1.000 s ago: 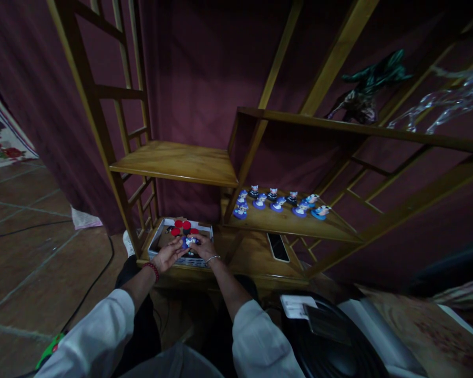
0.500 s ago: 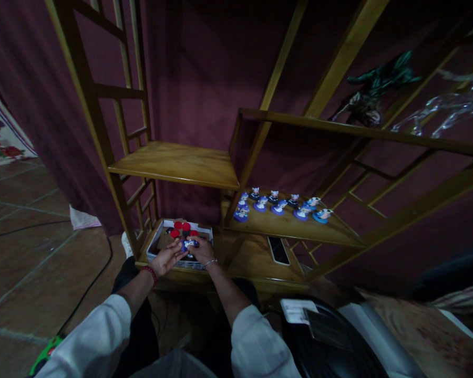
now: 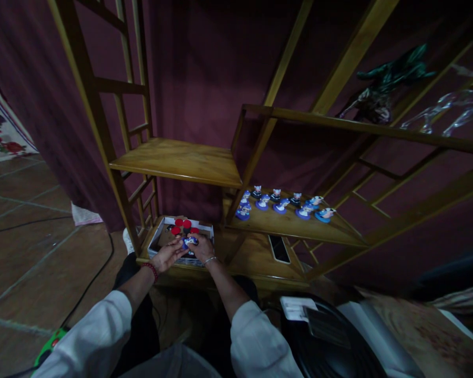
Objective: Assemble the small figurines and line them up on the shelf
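Observation:
Between my two hands is a small purple-and-white figurine (image 3: pixel 189 242). My left hand (image 3: pixel 168 254), with a red bead bracelet at the wrist, has its fingertips closed on the figurine's left side. My right hand (image 3: pixel 204 249), wearing a silver bracelet, grips it from the right. Both hands are over a shallow white-walled box (image 3: pixel 154 242) on the low shelf. Several red round pieces (image 3: pixel 175 230) lie in the box, and part of its inside is hidden by my hands.
Several similar figurines (image 3: pixel 281 205) stand in rows on the shelf to the right. A phone (image 3: pixel 279 249) lies on the lower board. A bare wooden shelf (image 3: pixel 177 160) juts out above the box. A black stool-like seat (image 3: pixel 331 336) is at my right.
The view has shifted slightly. Both hands still hold the figurine over the box, with hardly any movement between them.

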Tool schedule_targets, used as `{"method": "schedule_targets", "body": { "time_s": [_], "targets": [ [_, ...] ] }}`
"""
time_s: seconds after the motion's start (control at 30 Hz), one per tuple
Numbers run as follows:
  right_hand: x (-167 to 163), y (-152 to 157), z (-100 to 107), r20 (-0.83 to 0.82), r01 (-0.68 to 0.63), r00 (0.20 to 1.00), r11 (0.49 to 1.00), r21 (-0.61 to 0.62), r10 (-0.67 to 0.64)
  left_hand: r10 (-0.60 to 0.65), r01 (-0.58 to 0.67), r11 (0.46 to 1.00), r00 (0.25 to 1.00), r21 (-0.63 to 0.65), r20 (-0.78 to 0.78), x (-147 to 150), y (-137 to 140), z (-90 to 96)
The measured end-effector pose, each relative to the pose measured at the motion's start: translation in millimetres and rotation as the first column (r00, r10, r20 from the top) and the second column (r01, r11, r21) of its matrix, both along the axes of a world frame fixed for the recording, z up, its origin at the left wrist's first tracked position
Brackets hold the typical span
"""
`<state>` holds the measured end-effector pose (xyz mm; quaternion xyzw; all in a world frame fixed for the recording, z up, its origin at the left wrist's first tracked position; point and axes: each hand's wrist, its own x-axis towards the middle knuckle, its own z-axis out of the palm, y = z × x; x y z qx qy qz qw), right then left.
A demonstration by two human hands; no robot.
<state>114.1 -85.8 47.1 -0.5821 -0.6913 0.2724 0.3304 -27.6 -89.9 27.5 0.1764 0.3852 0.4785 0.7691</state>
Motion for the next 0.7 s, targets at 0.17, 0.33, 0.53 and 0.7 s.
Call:
{"method": "schedule_targets", "body": {
  "time_s": [0.17, 0.33, 0.53, 0.7],
  "targets": [
    [-2, 2, -5, -0.047, -0.016, 0.999, 1.000, -0.004, 0.016, -0.005, 0.005, 1.000, 1.000, 0.018, 0.009, -2, -3, 2.3],
    [-1, 6, -12, -0.086, 0.009, 0.996, 0.999, -0.042, -0.013, -0.004, 0.004, 1.000, 0.999, 0.022, 0.040, -2, -5, 4.4],
    [0, 11, -21, -0.137, 0.018, 0.990, 0.998, -0.054, -0.025, 0.009, -0.010, 1.000, 0.999, 0.017, 0.044, -3, -3, -0.5],
    [1, 13, -25, -0.159, 0.026, 0.987, 0.997, -0.073, -0.038, 0.011, -0.011, 1.000, 0.999, 0.011, 0.045, -3, -3, -0.8]
  ]
}}
